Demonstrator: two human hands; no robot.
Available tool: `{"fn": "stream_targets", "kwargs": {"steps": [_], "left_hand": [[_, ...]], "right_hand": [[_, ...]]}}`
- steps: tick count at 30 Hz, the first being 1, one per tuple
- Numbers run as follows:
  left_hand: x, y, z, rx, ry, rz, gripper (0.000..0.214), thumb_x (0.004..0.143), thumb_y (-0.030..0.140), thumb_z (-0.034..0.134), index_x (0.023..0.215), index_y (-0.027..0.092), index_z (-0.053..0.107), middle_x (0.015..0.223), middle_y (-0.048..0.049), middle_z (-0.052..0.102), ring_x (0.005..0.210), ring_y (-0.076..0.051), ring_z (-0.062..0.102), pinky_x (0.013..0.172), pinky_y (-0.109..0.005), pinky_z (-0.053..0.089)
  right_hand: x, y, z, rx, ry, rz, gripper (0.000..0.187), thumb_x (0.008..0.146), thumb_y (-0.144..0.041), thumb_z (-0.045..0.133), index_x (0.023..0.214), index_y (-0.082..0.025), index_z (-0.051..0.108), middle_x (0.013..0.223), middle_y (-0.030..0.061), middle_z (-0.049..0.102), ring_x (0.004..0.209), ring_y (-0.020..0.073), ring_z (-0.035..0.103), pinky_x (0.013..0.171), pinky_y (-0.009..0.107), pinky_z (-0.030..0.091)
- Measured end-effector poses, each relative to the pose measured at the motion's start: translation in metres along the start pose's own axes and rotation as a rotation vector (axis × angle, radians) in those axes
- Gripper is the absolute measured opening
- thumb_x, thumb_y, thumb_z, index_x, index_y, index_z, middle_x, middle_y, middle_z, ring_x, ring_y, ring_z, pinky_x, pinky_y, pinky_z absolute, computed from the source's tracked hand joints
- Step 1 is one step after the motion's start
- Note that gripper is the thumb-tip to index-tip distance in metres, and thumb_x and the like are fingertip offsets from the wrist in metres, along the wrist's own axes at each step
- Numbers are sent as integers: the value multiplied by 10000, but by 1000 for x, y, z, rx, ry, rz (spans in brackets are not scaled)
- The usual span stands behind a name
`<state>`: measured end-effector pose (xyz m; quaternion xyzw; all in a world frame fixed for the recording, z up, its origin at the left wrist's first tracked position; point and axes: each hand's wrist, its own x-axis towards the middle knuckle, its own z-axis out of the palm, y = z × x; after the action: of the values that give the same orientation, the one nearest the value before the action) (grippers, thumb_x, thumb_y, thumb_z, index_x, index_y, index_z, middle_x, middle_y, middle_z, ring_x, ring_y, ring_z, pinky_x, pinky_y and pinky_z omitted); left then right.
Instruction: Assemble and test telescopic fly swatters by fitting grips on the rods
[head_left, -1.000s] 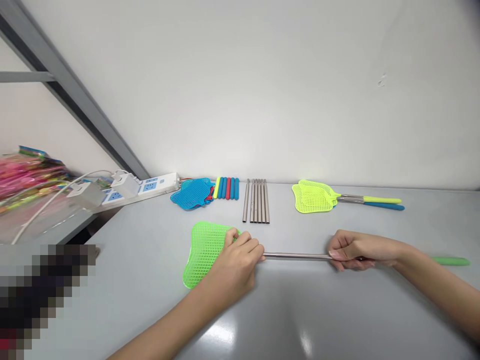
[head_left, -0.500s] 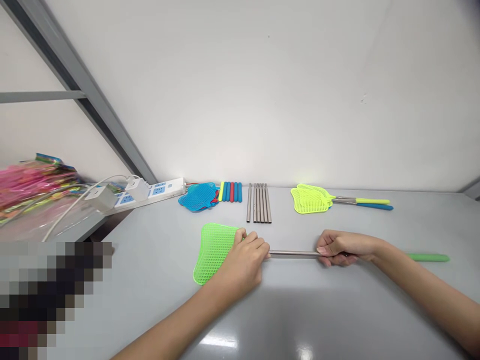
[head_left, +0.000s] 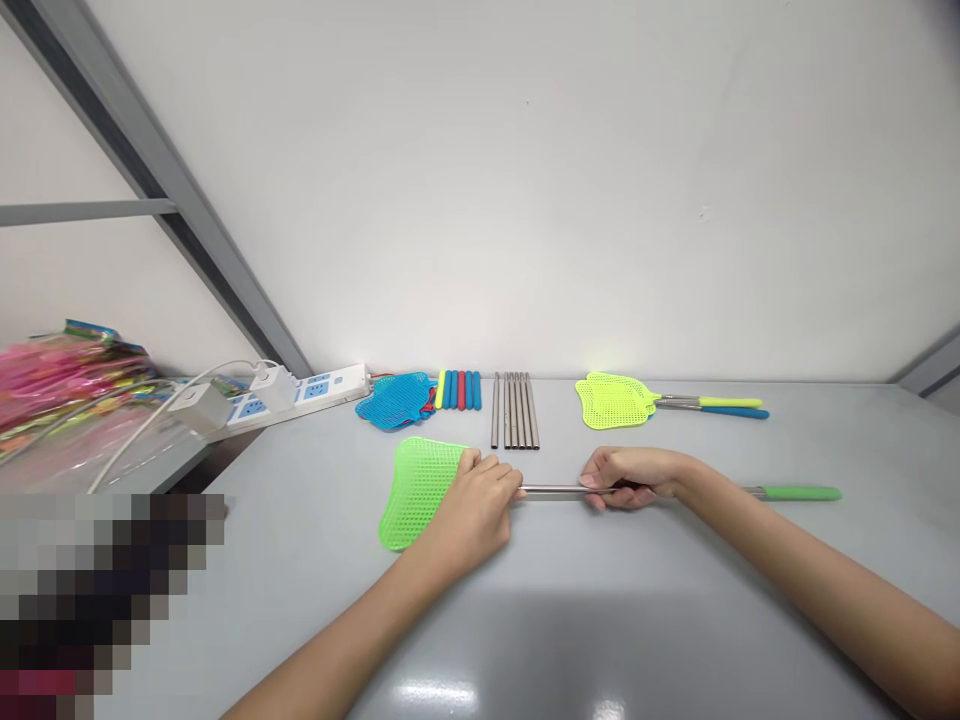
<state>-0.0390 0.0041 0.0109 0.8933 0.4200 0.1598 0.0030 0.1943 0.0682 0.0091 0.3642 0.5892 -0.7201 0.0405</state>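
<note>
A green fly swatter [head_left: 418, 490] with a metal telescopic rod and a green grip [head_left: 802, 493] lies crosswise, low over the table. My left hand [head_left: 484, 500] is closed around it where the mesh head meets the rod, hiding that joint. My right hand [head_left: 626, 478] grips the metal rod farther right, with the fingers wrapped round it. Behind my hands lie several loose metal rods [head_left: 517, 410] side by side. To their left are a row of coloured grips [head_left: 460, 390] and a pile of blue swatter heads [head_left: 397, 400], with some red beneath.
Yellow and blue fly swatters [head_left: 615, 402] lie at the back right of the grey table [head_left: 570, 640]. A white power strip [head_left: 330, 388] with chargers sits at the back left, cables trailing. Beyond it are pink packaged goods [head_left: 75, 370]. A wall [head_left: 540, 200] closes the back.
My right hand has moved left along the swatter, closer to my left hand. The green grip has come left too, so the rod looks shorter. My left hand keeps its hold.
</note>
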Motion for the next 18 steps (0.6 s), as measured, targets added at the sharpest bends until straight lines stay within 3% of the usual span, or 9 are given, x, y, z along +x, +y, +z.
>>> {"fn": "stream_targets", "kwargs": {"steps": [9, 18], "left_hand": [[1, 2, 3, -86, -113, -13, 265, 869, 137, 331, 690, 161, 524, 628, -2, 531, 638, -143, 461, 676, -310, 242], [1, -12, -8, -128, -67, -50, 297, 896, 313, 358, 750, 193, 586, 630, 22, 569, 719, -142, 476, 839, -370, 193]], "right_hand": [[37, -30, 23, -19, -92, -35, 284, 801, -368, 481, 740, -112, 588, 415, -88, 339, 317, 24, 216, 287, 144, 126], [41, -29, 22, 17, -65, -114, 327, 800, -420, 491, 787, -110, 594, 471, -84, 348, 343, 17, 231, 313, 154, 137]]}}
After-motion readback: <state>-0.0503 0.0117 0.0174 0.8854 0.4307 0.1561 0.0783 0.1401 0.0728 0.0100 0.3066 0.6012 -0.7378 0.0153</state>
